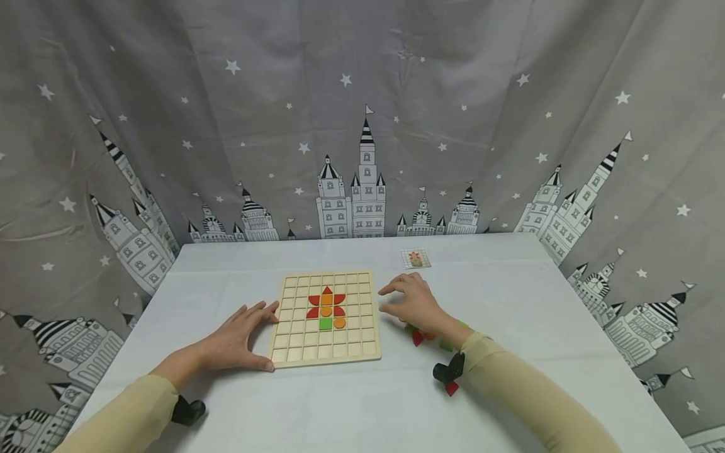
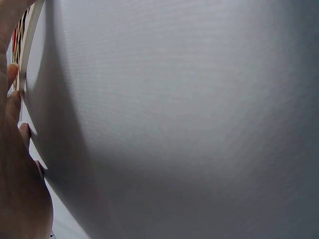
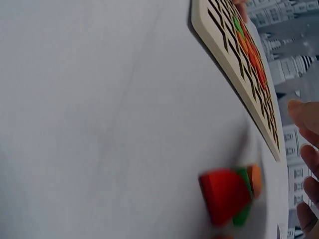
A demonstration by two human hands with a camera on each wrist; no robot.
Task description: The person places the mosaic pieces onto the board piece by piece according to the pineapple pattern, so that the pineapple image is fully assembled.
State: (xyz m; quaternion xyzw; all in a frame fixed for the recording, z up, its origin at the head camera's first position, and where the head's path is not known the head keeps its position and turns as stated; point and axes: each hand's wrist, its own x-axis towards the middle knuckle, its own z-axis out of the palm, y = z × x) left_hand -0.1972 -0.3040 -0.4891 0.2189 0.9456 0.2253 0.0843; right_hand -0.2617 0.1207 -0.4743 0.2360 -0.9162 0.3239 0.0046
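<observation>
A light wooden grid board lies on the white table, with flat red, orange and green pieces set in its middle cells. Spread fingers of my left hand rest along the board's left edge, the thumb at its near left corner. Just off the right edge is my right hand, fingers loosely bent and nothing seen between them. Beneath and beside the right wrist lie loose pieces. The right wrist view shows a red piece close to a green piece and an orange piece.
A small card with a coloured picture on a grid lies beyond my right hand. One more red piece is near the right wrist camera. Behind the table hangs a grey curtain printed with castles.
</observation>
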